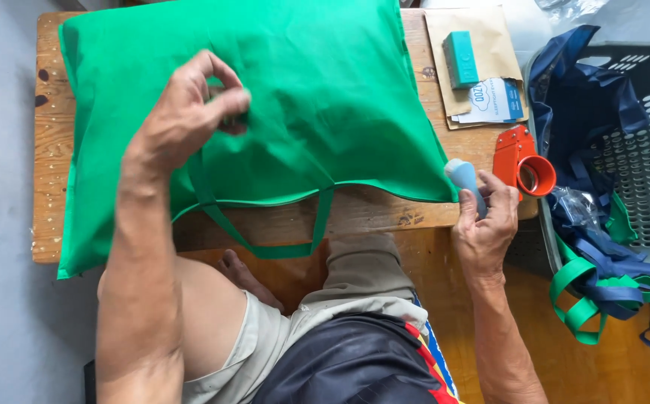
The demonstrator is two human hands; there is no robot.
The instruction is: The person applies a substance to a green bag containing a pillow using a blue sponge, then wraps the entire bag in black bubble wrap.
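The person's left hand [186,112] is resting on a green fabric bag [325,90] that is lying flat across the wooden counter [49,150], its near edge and one handle loop [265,243] hanging over the front. The fingers [227,101] of that hand are closing narrowly, pinching a small fold of the cloth near the bag's middle. The right hand [486,221] is hovering just past the bag's right corner, its fingers wrapping a small pale-blue cylindrical object [463,179]; what it is cannot be told.

Just beside that hand an orange tape dispenser [523,161] is sitting at the counter's edge, with a brown envelope [482,41] and a teal block [459,58] behind it. A grey basket [639,150] holding blue and green bags is standing to the right.

The pinch looks shallow, so the slick fabric could slip free, and the overhanging part could drag the bag off the counter. The right hand's elbow room is tight; a careless swing could knock the dispenser down.
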